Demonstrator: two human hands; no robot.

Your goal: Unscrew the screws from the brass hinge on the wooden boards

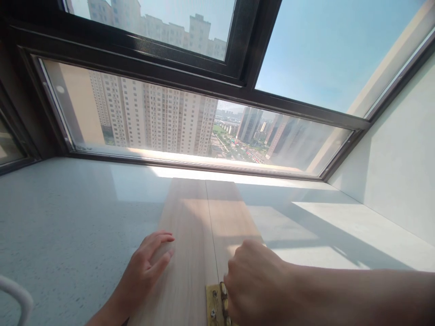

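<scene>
Two wooden boards (204, 235) lie side by side on the pale surface (68, 217) under the window (190, 122), long edges meeting at a thin seam. A brass hinge (217, 303) sits across that seam at the near end. Left hand (146, 267) rests flat on the left board, fingers (159, 244) released and spread, steadying it. Right hand (254, 285) is clenched just beside the hinge; what it holds, if anything, is hidden. Step in hand looks like fixing the hinge. Any next move calls for boards kept flush.

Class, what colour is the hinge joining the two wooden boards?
The hinge is brass-gold, against pale wood-grain boards; it shows in the head view.
</scene>
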